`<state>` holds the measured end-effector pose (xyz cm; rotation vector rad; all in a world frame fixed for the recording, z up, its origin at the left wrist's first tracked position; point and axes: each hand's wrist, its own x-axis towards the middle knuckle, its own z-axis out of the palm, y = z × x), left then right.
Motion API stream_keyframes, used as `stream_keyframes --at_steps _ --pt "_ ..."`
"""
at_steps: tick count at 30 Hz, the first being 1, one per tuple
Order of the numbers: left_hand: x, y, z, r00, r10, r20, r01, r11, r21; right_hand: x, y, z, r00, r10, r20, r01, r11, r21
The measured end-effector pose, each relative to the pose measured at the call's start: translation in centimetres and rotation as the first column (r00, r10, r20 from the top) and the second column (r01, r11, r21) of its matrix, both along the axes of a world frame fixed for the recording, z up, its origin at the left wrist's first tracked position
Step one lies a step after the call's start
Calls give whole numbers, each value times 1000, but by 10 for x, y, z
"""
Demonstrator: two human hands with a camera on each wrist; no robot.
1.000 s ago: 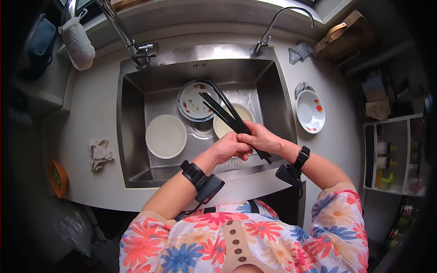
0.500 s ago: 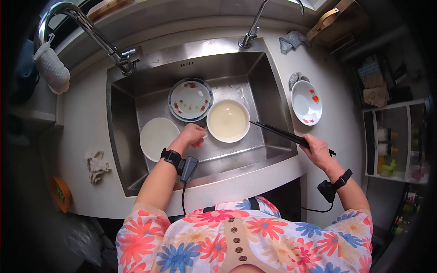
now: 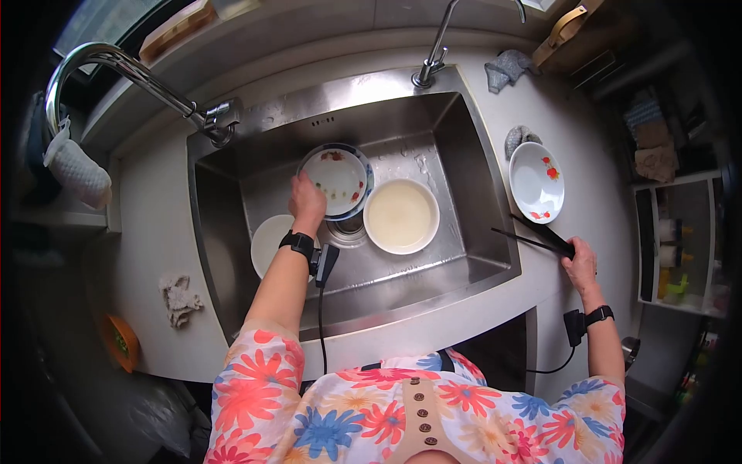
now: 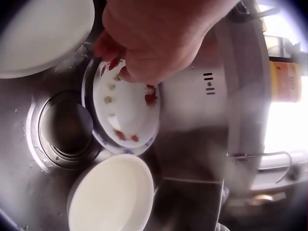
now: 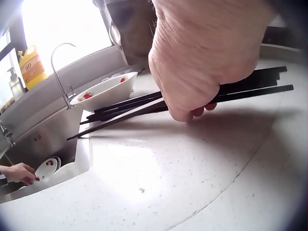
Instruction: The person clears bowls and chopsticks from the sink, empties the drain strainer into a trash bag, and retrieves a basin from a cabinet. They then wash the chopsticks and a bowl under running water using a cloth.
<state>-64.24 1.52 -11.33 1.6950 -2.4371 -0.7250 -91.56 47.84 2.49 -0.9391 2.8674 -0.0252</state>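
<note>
The left hand (image 3: 308, 203) pinches the rim of a white flowered plate (image 3: 340, 185), which lies on a blue-edged plate in the sink; in the left wrist view the fingers cover part of the plate (image 4: 126, 113). A white bowl of cloudy liquid (image 3: 401, 216) stands to its right, and another white bowl (image 3: 270, 241) is partly behind the left forearm. On the counter right of the sink, the right hand (image 3: 581, 264) grips a bundle of black chopsticks (image 3: 543, 237). Their tips reach over the sink's edge in the right wrist view, where the right hand (image 5: 202, 57) is curled round them.
A white flowered bowl (image 3: 536, 182) stands on the counter beyond the chopsticks, beside grey cloths (image 3: 508, 70). The big faucet (image 3: 124, 66) arches at the left and a thin tap (image 3: 434, 58) rises behind the sink (image 3: 379, 298). A crumpled rag (image 3: 179, 301) lies left.
The two hands have parted. The right hand has carried the chopsticks right, onto the counter; the left has moved up and left to the flowered plate, whose rim it has taken hold of.
</note>
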Motion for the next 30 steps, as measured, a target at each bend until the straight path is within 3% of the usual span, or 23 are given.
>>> stream_keyframes --at_steps 2,4,5,11,14,16,18,20,22,23,25,26,28,30 --pt "-5 -5 3 999 35 -10 -35 998 -47 -7 1 0 1000 -18 15 18 1000 2" --pt "-3 -12 1 987 68 144 -64 997 -36 -10 -1 3 998 12 62 -11 1000 -17" --pt "-2 -14 0 987 71 144 -67 997 -38 -9 -3 6 998 15 61 -14 1000 -19" --pt "12 -24 5 979 43 198 -87 971 221 13 -26 38 999 50 -11 -50 999 8" --pt "16 -31 2 982 72 176 -124 945 303 33 -52 56 989 145 -15 -146 980 -135" --pt "21 -35 -3 996 78 33 -81 990 113 59 -85 68 960 247 129 -193 924 -331" --pt "18 -31 23 999 47 -1 -47 998 30 77 -113 66 915 353 194 -246 871 -425" --pt "15 -26 41 999 17 -38 -19 998 -59 97 -152 68 833 445 330 -248 832 -496" --pt "15 -21 49 972 -194 -131 143 935 -324 111 -191 60 746 509 430 -269 821 -504" --pt "17 -19 56 974 -185 -133 133 936 -326 114 -214 52 704 495 509 -249 843 -476" --pt "25 -16 71 927 -365 -91 261 797 -544 114 -264 20 645 499 579 -247 853 -461" --pt "33 -17 76 931 -355 -87 253 799 -546 110 -288 -3 633 523 571 -262 839 -477" --pt "54 -21 86 912 -399 -97 258 741 -620 99 -333 -68 675 483 557 -275 866 -418" --pt "81 -20 100 925 -365 -105 224 748 -624 92 -367 -107 768 441 465 -327 894 -308"
